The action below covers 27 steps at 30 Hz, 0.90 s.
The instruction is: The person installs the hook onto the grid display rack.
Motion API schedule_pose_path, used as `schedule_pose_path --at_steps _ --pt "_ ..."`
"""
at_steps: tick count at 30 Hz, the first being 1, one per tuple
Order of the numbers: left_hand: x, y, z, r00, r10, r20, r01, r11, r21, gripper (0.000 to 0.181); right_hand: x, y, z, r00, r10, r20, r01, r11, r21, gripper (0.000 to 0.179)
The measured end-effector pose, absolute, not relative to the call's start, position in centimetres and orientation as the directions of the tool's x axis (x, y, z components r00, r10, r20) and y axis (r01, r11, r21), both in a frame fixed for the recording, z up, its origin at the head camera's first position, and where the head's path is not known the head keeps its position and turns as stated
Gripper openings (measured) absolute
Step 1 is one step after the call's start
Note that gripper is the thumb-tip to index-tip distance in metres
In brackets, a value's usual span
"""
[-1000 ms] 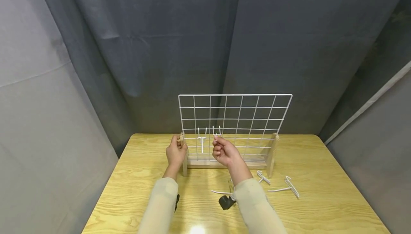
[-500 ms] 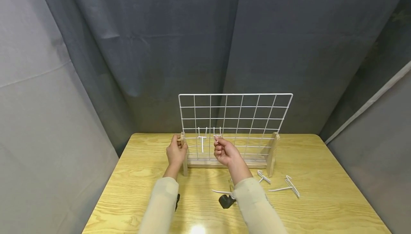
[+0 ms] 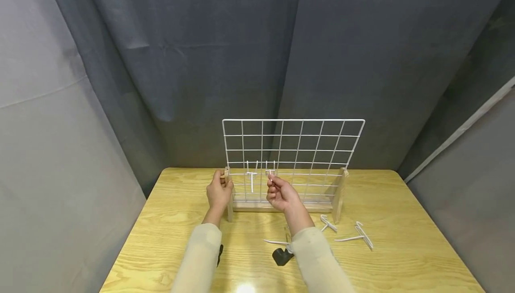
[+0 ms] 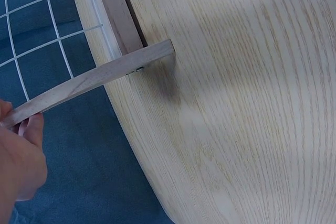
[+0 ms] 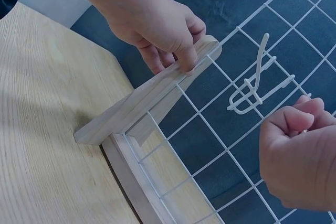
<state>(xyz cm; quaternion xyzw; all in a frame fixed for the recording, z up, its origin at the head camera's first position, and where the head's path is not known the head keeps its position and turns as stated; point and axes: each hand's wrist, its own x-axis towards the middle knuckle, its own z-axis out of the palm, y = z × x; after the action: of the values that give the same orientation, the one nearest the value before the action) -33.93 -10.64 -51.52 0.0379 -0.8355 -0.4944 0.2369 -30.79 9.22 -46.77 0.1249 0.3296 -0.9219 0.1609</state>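
A white wire grid panel [image 3: 293, 119] stands upright in a wooden base. My left hand [image 3: 219, 193] grips the top of the left wooden upright [image 4: 105, 72], thumb and fingers on either side of it. One white wire hook [image 5: 257, 72] hangs on the grid near that upright, its prong sticking out toward me. Just right of it, a second white hook [image 3: 270, 171] lies against the grid, and my right hand [image 3: 281, 194] pinches its prong between thumb and fingertip. In the right wrist view the right hand [image 5: 299, 150] hides most of this second hook.
Loose white hooks lie on the wooden table [image 3: 161, 248]: one hook [image 3: 356, 238] at the right, a smaller-looking hook [image 3: 328, 223] by the right upright [image 3: 339, 197], and another hook [image 3: 275, 241] partly under my right forearm. Dark curtains [image 3: 225, 60] close off the back.
My right fingertips have shifted slightly down, so the second hook's crossbar shows more above them. The left hand keeps its grip on the upright. The head view has tilted a little.
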Motion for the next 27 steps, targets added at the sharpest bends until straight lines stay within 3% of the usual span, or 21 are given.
schedule_pose_path --at_steps 5,27 --pt "-33.8 -10.9 -51.5 -0.871 -0.301 0.388 0.195 0.513 0.836 0.03 -30.4 9.1 -46.9 -0.918 -0.217 -0.331 0.381 -0.712 -0.59 0.023" --pt "-33.7 -10.5 -51.2 -0.872 -0.298 0.389 0.19 0.526 0.829 0.029 -25.9 10.6 -48.3 -0.974 -0.134 -0.184 0.227 -0.573 -0.787 0.01"
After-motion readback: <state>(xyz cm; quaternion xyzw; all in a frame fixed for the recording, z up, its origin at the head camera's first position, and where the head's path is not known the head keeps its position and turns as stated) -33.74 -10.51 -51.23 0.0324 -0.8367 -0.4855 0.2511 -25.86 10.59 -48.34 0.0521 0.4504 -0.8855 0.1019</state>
